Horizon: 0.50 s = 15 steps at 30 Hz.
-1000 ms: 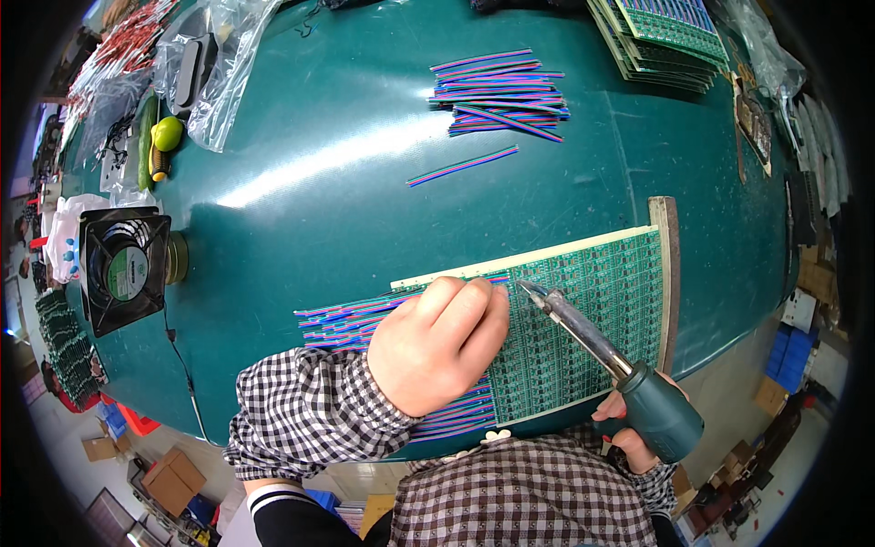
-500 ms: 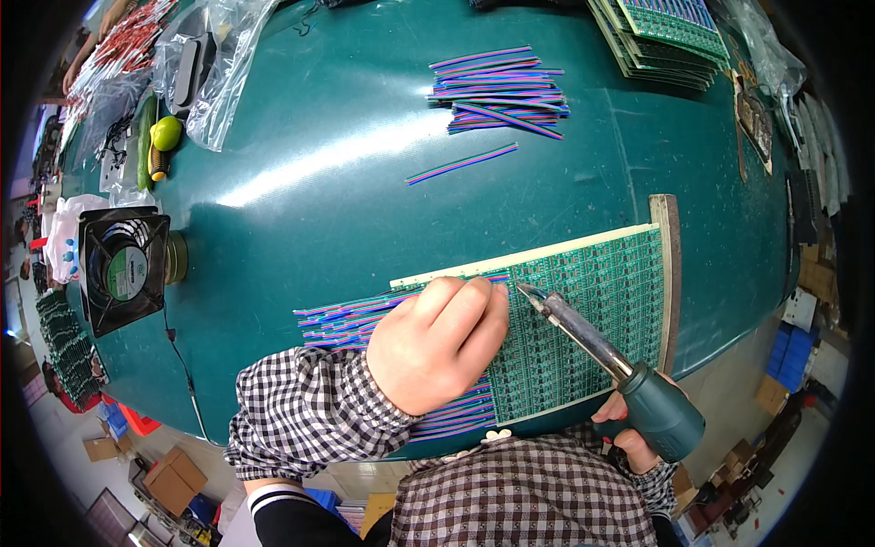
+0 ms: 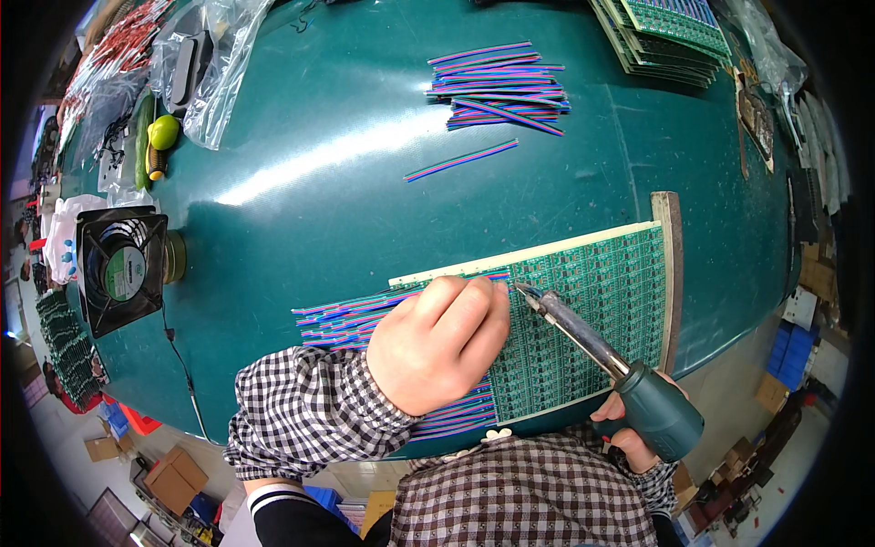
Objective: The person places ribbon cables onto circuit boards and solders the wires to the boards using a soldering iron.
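Observation:
My left hand [image 3: 441, 339] is closed, its fingertips pinching the end of a multicoloured ribbon wire [image 3: 492, 276] at the upper edge of a green circuit board panel [image 3: 588, 314]. More ribbon wires [image 3: 342, 324] run leftward from the panel under my hand and sleeve. In my right hand [image 3: 631, 436], at the panel's near right corner, is a soldering iron [image 3: 663, 410] with a dark green handle. Its tip points up and left, close to my left fingertips; whether it touches the board I cannot tell.
A pile of ribbon wires [image 3: 497, 87] lies at the far middle, with a single wire [image 3: 462, 160] in front. Stacked circuit panels [image 3: 661, 41] stand far right. On the left are a black fan [image 3: 121, 272], a yellow-green fruit [image 3: 164, 133] and plastic bags. A bar [image 3: 667, 273] borders the panel's right side.
Almost nothing differs. Both hands keep their places, and the soldering iron's tip has shifted very slightly to the left.

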Each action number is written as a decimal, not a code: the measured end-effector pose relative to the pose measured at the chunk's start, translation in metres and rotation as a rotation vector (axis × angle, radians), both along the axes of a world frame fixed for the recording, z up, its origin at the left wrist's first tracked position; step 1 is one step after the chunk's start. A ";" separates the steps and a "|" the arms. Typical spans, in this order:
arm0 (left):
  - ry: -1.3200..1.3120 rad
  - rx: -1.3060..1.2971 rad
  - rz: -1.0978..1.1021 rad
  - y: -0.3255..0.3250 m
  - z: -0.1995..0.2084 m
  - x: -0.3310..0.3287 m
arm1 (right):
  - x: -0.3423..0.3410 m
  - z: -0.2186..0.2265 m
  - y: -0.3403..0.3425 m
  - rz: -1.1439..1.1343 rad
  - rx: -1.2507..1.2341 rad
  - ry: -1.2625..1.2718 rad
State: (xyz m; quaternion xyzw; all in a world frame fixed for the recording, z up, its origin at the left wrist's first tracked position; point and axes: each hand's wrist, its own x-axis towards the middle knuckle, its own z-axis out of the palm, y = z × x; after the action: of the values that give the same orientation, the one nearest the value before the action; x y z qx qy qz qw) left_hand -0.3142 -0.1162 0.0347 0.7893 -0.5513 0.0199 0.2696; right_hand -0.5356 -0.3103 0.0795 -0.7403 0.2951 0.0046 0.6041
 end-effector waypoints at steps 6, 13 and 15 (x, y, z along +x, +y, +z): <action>-0.001 0.003 -0.005 0.001 0.001 0.001 | 0.000 -0.002 0.001 0.015 -0.035 -0.003; -0.006 0.009 -0.003 0.000 0.002 0.000 | -0.007 -0.006 0.002 -0.039 -0.006 -0.043; -0.003 0.004 -0.010 -0.001 -0.001 0.001 | 0.003 -0.002 0.014 -0.167 0.068 -0.051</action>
State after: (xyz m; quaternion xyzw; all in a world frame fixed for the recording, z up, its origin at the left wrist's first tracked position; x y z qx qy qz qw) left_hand -0.3132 -0.1175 0.0341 0.7871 -0.5557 0.0185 0.2672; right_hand -0.5328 -0.2962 0.0772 -0.6920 0.3401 -0.0548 0.6344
